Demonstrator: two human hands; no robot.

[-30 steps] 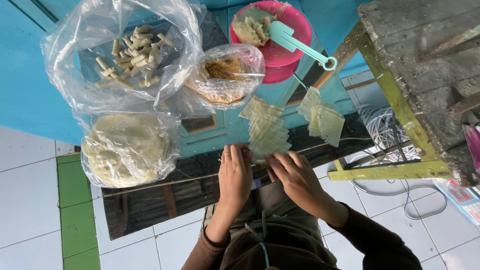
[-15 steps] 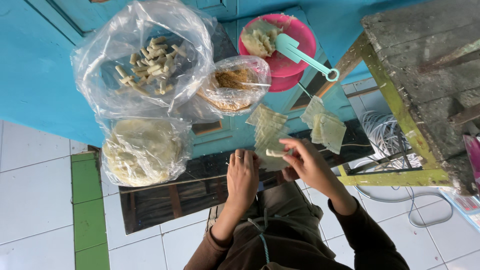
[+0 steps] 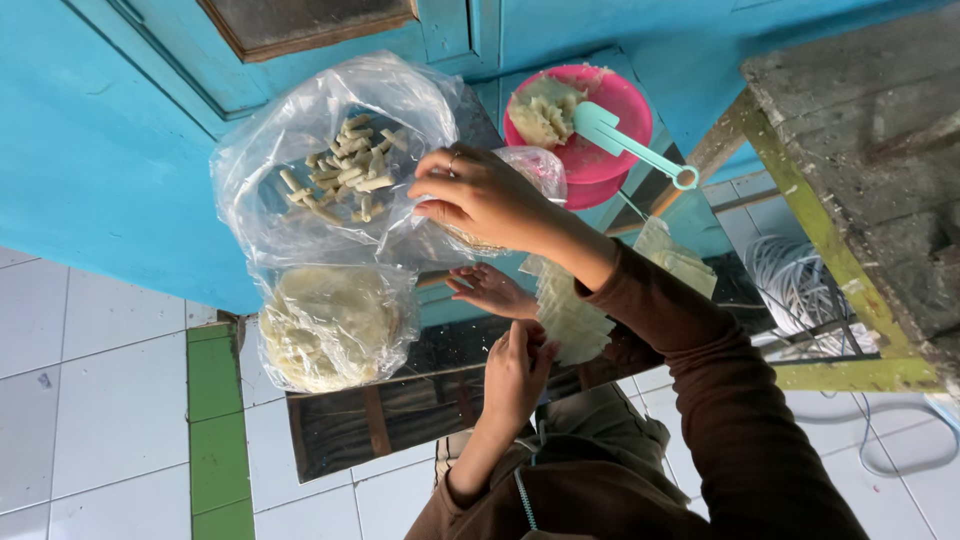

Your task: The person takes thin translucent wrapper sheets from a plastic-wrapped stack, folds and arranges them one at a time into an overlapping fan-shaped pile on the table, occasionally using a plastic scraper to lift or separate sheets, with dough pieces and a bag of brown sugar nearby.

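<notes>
Loosely curled fingers (image 3: 440, 190) over plastic bag (image 3: 300, 150)

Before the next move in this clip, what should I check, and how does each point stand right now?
1. Right hand is over the small clear bag: ok. Whether it grips the bag: cannot tell.
2. Left hand touches the stack of pale wrappers: ok.
3. Pink bowl sits upright with the green spoon across it: ok.
4. Bag of small rolled pieces is clear of both hands: ok.
5. Bag of round dough sheets lies fully on the table: cannot tell.
</notes>
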